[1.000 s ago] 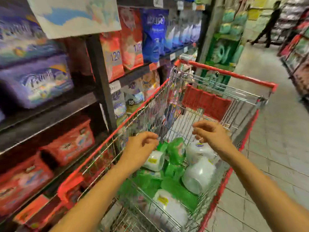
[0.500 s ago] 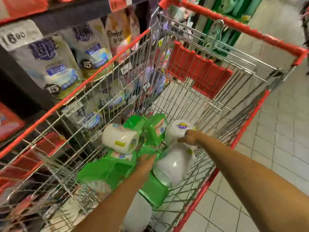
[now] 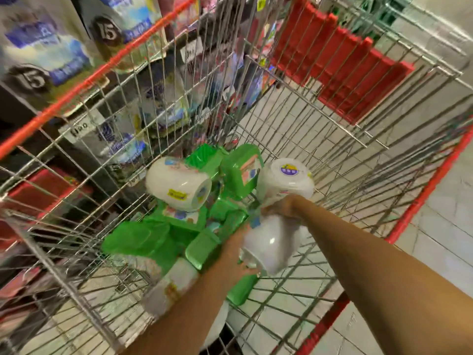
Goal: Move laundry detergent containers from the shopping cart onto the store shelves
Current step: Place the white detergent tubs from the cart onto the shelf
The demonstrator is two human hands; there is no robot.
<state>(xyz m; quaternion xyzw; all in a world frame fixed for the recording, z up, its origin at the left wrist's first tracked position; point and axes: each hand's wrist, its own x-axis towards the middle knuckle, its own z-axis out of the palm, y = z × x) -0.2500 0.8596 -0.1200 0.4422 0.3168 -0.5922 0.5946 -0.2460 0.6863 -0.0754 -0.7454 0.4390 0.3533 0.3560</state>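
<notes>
Cart [image 3: 84,75]: wire basket with a red rim, standing beside the shelves [image 3: 15,103] on the left.

Right hand [image 3: 284,208]: reaches into the cart. Its fingers are curled round the top end of a white jar [image 3: 273,244] and grip it. The jar is tilted and sits above the other stock, near the cart's right wall.

Left hand [image 3: 236,251]: lies against the left side of the same jar. The hand is blurred, so I cannot tell whether its fingers are wide, narrow or holding.

Other stock in the cart:
- Second jar [image 3: 179,187]: white, lying on its side, left of centre.
- Third jar [image 3: 288,176]: white, base toward the camera, just beyond the right hand.
- Fourth jar [image 3: 176,283]: partly hidden by the left forearm.
- Green lids [image 3: 138,239]: packed between the jars.

Surroundings: pouches [image 3: 43,55] marked "15" stand on the shelves. A red seat flap [image 3: 340,67] sits at the cart's far end. The floor [image 3: 440,226] is tiled.
</notes>
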